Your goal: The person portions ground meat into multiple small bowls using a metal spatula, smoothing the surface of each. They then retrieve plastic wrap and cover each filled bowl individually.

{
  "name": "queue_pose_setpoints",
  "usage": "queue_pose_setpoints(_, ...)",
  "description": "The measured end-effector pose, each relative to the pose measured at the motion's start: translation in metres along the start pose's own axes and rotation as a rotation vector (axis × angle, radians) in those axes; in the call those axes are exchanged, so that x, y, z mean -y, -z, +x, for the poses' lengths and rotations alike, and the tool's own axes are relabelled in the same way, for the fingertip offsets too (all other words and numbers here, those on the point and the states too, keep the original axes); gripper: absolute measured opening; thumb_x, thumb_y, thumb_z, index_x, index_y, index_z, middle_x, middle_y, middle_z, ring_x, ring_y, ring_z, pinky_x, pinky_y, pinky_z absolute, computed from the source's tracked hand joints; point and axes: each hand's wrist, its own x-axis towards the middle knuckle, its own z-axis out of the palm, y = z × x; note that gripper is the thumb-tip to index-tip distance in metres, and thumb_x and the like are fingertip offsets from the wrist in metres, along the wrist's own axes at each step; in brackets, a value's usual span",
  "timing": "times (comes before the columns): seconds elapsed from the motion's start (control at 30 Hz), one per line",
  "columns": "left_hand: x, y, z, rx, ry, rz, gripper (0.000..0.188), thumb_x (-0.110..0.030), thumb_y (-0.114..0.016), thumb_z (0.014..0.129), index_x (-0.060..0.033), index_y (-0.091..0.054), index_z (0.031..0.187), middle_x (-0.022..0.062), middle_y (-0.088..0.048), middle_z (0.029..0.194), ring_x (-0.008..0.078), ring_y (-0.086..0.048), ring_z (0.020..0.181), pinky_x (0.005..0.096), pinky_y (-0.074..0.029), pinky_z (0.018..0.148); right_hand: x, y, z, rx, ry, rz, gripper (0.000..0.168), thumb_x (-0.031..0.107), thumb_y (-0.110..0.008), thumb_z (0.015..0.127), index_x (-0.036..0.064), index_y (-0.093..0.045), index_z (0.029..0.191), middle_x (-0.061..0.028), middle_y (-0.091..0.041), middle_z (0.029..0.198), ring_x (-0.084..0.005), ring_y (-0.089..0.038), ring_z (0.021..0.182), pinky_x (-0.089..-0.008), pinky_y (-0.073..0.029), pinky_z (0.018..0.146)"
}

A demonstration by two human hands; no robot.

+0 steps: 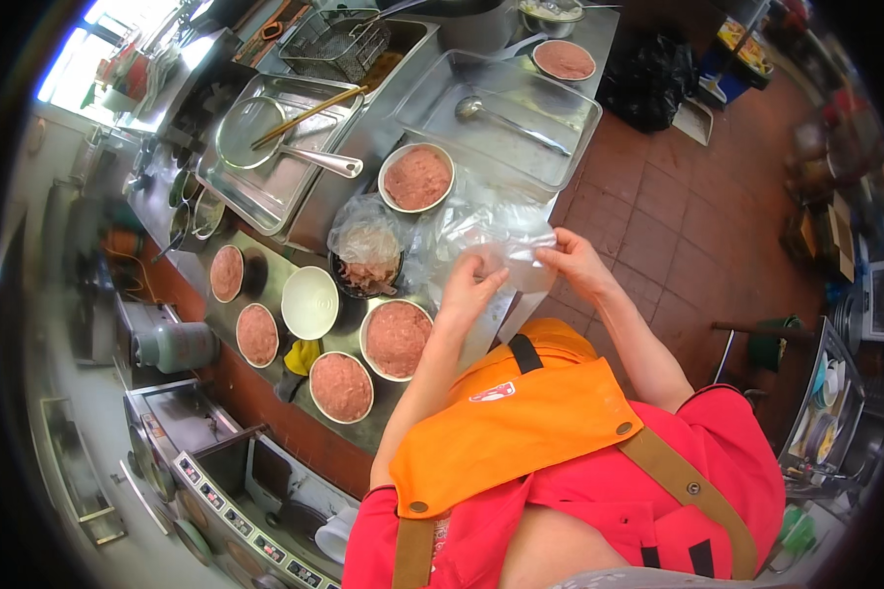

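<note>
Clear plastic film or a bag [497, 228] lies over the counter's near edge, pinched by both hands. My left hand [475, 287] grips its near side, thumb and fingers together. My right hand [578, 261] holds its right corner. Just beyond the film is a white bowl of minced meat [417, 177]. Left of it, a plastic bag [368, 235] rests on a dark bowl of shredded food [368, 272]. Several more bowls of minced meat [396, 340] stand on the steel counter, around an empty white bowl [310, 302].
A clear tub [589, 147] with a steel ladle [512, 125] stands ahead. At left, a steel tray [280, 221] bears a strainer [250, 132] and wooden chopsticks [309, 116]. A frying basket [335, 48] lies beyond. A black bag [648, 81] and dustpan [693, 122] are on the tiled floor.
</note>
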Motion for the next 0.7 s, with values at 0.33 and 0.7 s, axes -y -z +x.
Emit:
queue_pose_setpoints(0.33,-0.012,0.043,0.013,-0.193,-0.175,0.021,0.023,-0.019,-0.074,0.075,-0.0022,-0.06,0.083,0.0087,-0.048,0.102,0.017,-0.049,0.088,0.0284,-0.041,0.08,0.013,0.008,0.024,-0.033,0.115,-0.257,0.019,0.016,-0.06,0.091,0.002,-0.067,0.101,0.0005,-0.065,0.086,-0.0072,-0.056,0.077,-0.0231,-0.046,0.071)
queue_pose_setpoints(0.7,0.001,0.094,0.057,-0.289,0.09,-0.208,0.011,0.002,-0.052,0.078,-0.0059,-0.046,0.082,0.001,-0.046,0.065,0.0103,-0.044,0.048,0.0261,-0.035,0.041,-0.021,0.08,0.008,-0.358,0.028,0.027,0.017,0.022,-0.061,0.092,0.007,-0.066,0.098,0.0004,-0.063,0.087,-0.0091,-0.058,0.074,-0.0269,-0.051,0.067)
